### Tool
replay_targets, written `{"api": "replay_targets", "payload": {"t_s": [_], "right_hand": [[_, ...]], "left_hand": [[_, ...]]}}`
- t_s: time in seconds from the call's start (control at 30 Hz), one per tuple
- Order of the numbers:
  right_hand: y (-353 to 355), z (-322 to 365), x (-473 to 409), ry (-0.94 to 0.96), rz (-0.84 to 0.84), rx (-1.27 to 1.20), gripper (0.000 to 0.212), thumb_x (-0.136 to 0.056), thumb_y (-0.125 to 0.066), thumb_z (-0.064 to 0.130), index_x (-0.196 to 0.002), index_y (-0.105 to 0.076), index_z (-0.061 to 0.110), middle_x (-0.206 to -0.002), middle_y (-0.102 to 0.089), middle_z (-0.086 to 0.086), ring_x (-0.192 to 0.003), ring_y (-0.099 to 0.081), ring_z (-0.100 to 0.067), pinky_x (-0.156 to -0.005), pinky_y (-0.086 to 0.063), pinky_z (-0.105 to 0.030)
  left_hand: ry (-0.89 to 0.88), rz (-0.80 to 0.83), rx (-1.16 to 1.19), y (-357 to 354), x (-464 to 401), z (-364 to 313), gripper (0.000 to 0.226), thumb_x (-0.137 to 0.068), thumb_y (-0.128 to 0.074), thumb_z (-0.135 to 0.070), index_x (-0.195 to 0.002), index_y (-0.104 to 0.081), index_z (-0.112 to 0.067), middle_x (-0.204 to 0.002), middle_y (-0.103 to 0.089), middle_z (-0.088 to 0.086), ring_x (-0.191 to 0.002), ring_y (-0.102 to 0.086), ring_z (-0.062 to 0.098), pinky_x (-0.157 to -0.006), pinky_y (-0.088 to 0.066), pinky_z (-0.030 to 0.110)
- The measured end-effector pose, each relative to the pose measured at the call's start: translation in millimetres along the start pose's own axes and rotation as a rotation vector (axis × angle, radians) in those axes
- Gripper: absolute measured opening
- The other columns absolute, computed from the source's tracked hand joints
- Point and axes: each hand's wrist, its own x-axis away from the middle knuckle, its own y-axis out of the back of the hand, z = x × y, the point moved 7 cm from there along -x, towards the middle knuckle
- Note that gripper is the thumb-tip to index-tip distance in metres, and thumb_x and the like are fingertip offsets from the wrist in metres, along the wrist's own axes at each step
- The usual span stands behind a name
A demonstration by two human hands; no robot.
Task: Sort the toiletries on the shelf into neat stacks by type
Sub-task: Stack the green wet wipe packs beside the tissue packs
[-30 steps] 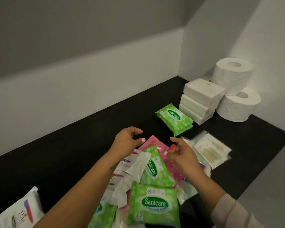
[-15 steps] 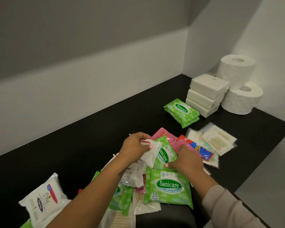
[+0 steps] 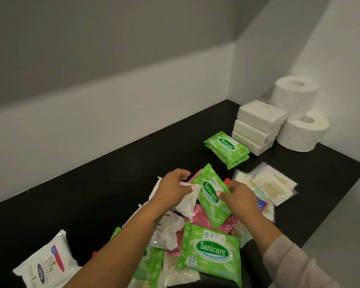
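A jumbled pile of toiletries lies on the black shelf (image 3: 92, 194) in front of me. My right hand (image 3: 238, 196) pinches a green Sanicare wipes pack (image 3: 213, 196) and holds it tilted above the pile. My left hand (image 3: 173, 188) grips a white plastic packet (image 3: 187, 204) beside it. Another green Sanicare pack (image 3: 211, 249) lies flat nearer to me, over pink packets (image 3: 202, 219). Two green packs (image 3: 227, 148) are stacked further back to the right.
A stack of white tissue packs (image 3: 257, 125) and two toilet rolls (image 3: 299, 113) fill the back right corner. Clear bags of cotton swabs (image 3: 268, 186) lie to the right. A white Dove pack (image 3: 44, 265) sits at the near left. Walls close off the back and right.
My right hand has picked a green Sanicare pack off the pile and raised it. My left hand has taken hold of a white packet and lifted it slightly.
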Motion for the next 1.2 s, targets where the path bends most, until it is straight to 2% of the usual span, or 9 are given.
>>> {"api": "replay_targets", "payload": {"t_s": [0.23, 0.4, 0.5, 0.6, 0.7, 0.83, 0.97, 1.03, 1.2], "right_hand": [[33, 22, -17, 0.189, -0.085, -0.052, 0.018, -0.082, -0.07, 0.029, -0.081, -0.054, 0.023, -0.074, -0.058, 0.006, -0.069, -0.056, -0.016, -0.052, -0.032, -0.025], [43, 23, -43, 0.207, -0.018, -0.267, 0.016, -0.075, -0.077, 0.028, -0.07, -0.062, 0.029, -0.081, -0.068, 0.004, -0.08, -0.064, -0.018, -0.065, -0.047, -0.031], [50, 14, -62, 0.141, -0.044, -0.453, 0.021, -0.071, -0.081, 0.028, -0.081, -0.064, 0.028, -0.097, -0.068, 0.0, -0.094, -0.064, -0.02, -0.082, -0.053, -0.044], [55, 4, -76, 0.049, -0.037, -0.697, 0.03, -0.073, -0.08, 0.019, -0.094, -0.059, 0.027, -0.107, -0.066, -0.006, -0.096, -0.066, -0.026, -0.083, -0.055, -0.049], [55, 2, -86, 0.041, 0.031, -0.859, 0.058, -0.076, -0.075, 0.005, -0.124, -0.048, 0.023, -0.105, -0.066, -0.011, -0.094, -0.068, -0.032, -0.076, -0.057, -0.046], [54, -1, -107, 0.099, 0.046, -0.926, 0.091, -0.075, -0.071, -0.007, -0.144, -0.029, 0.037, -0.123, -0.06, 0.0, -0.107, -0.063, -0.022, -0.089, -0.054, -0.049], [53, -6, -127, 0.067, 0.001, -0.949, 0.052, -0.078, -0.069, -0.005, -0.116, -0.062, 0.03, -0.118, -0.064, -0.005, -0.099, -0.067, -0.023, -0.086, -0.056, -0.047], [50, -10, -135, 0.042, -0.018, -0.927, 0.038, -0.079, -0.07, -0.004, -0.097, -0.068, 0.03, -0.114, -0.066, -0.008, -0.092, -0.069, -0.025, -0.082, -0.057, -0.048], [42, -20, -147, -0.041, -0.028, -0.912, 0.039, -0.082, -0.068, -0.001, -0.116, -0.065, 0.016, -0.096, -0.068, 0.001, -0.08, -0.067, -0.029, -0.072, -0.059, -0.04]], "left_hand": [[0.053, -0.046, 0.052, -2, -30, -14, 0.073, -0.084, -0.069, -0.023, -0.145, -0.03, -0.014, -0.145, -0.038, 0.004, -0.132, -0.04, 0.02, -0.108, -0.038, 0.035], [-0.011, 0.033, 0.127, -8, -57, -35, 0.021, -0.091, -0.06, -0.023, -0.11, -0.056, -0.014, -0.103, -0.066, 0.003, -0.094, -0.063, 0.016, -0.081, -0.053, 0.03], [0.049, 0.053, 0.258, -11, -78, -40, 0.007, -0.091, -0.06, -0.019, -0.094, -0.057, -0.014, -0.094, -0.068, 0.009, -0.084, -0.066, 0.019, -0.074, -0.057, 0.031], [0.095, 0.03, 0.293, -13, -101, -48, 0.008, -0.091, -0.06, -0.018, -0.095, -0.059, -0.012, -0.092, -0.068, 0.007, -0.079, -0.065, 0.013, -0.067, -0.056, 0.024], [0.106, 0.004, 0.298, -16, -129, -57, 0.018, -0.09, -0.062, -0.019, -0.103, -0.059, -0.006, -0.097, -0.067, 0.012, -0.078, -0.064, 0.014, -0.066, -0.057, 0.026], [0.13, 0.023, 0.199, -26, -164, -71, 0.033, -0.088, -0.065, -0.024, -0.113, -0.055, -0.007, -0.105, -0.064, 0.008, -0.081, -0.061, 0.01, -0.054, -0.049, 0.018], [0.129, 0.007, 0.11, -36, -192, -77, 0.03, -0.086, -0.067, -0.026, -0.11, -0.056, -0.011, -0.108, -0.063, 0.007, -0.091, -0.061, 0.016, -0.061, -0.052, 0.023], [0.122, 0.004, 0.041, -41, -203, -78, 0.032, -0.085, -0.067, -0.029, -0.111, -0.057, -0.013, -0.11, -0.064, 0.006, -0.098, -0.062, 0.019, -0.077, -0.055, 0.033], [0.121, -0.001, -0.046, -53, -219, -75, 0.038, -0.086, -0.066, -0.033, -0.117, -0.058, -0.014, -0.113, -0.065, 0.006, -0.103, -0.062, 0.02, -0.093, -0.05, 0.039]]}}
